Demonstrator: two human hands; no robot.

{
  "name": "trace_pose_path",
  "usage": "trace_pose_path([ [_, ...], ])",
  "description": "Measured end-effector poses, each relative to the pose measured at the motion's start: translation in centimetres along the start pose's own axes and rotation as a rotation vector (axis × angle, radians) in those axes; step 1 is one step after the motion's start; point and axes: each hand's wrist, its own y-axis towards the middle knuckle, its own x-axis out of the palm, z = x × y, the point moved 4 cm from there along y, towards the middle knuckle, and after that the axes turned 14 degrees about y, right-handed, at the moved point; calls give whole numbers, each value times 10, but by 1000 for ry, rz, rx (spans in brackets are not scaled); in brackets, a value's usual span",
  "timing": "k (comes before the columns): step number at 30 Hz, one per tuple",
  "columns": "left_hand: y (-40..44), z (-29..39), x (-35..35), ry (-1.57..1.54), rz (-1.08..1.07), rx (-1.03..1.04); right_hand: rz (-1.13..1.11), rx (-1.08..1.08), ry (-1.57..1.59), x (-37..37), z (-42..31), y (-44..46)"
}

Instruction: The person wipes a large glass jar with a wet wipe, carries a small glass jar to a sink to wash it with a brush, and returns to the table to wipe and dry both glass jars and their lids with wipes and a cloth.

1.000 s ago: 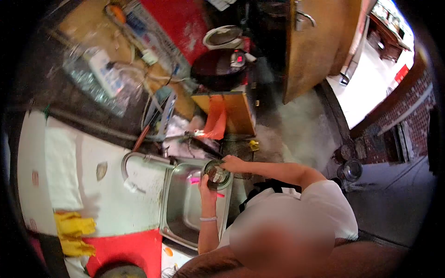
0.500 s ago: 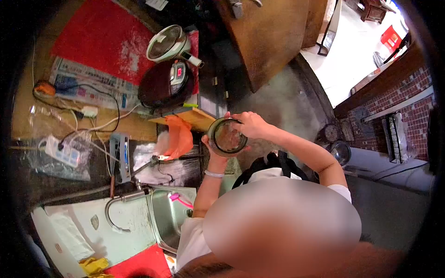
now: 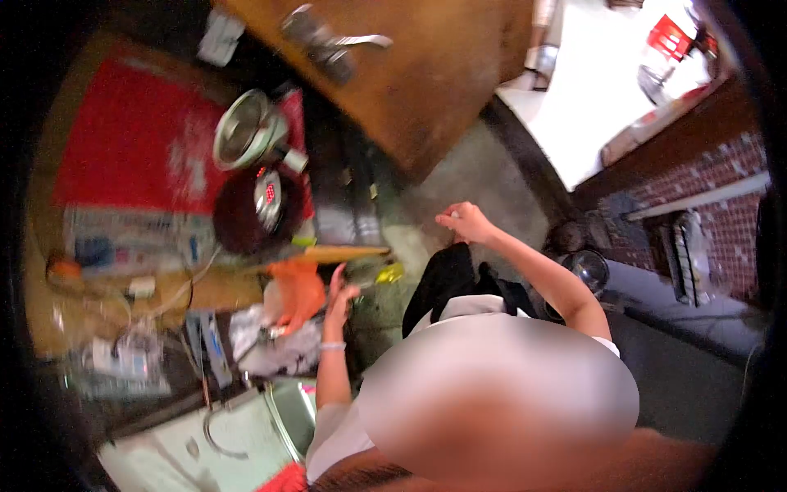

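Observation:
My left hand [image 3: 338, 302] is raised near the orange bag, with its thumb and fingers curved around the edge of a see-through glass bowl [image 3: 363, 277]. Blur and the dim floor behind make the bowl's outline faint. To the right, apart from it, my right hand [image 3: 466, 223] is over the grey floor. Its fingers are pinched together; whether anything small is between them cannot be made out. The orange bag [image 3: 300, 297] hangs just left of my left hand.
An induction cooker [image 3: 266, 201] and a white strainer pan [image 3: 246, 131] stand on the counter at upper left. The sink [image 3: 293, 414] is at lower left. A wooden door [image 3: 426, 90] stands ajar. A yellow item [image 3: 389, 273] lies on the floor, and a metal bowl [image 3: 587, 271] is at right.
My hands have moved apart; my right hand has come off the glass bowl and shifted right, my left hand left. The view has turned away from the sink.

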Motion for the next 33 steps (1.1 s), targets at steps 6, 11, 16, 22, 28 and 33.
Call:
trace_pose_path([
  [6,47,12,-3,103,176,-228,249,69,-139,-103,42,43],
  [11,150,66,92,-1022,-497,-365,379,169,-52,-198,52,79],
  [16,227,229,221,-1069,-1255,-190,721,247,80,-324,21,37],
  [22,278,361,341,-956,-1515,-219,1166,267,127,-476,53,-6],
  [28,329,465,492,-877,-1723,-376,1544,-43,619,-650,118,49],
  [33,355,621,609,-947,-1882,-456,1238,441,264,-778,236,134],
])
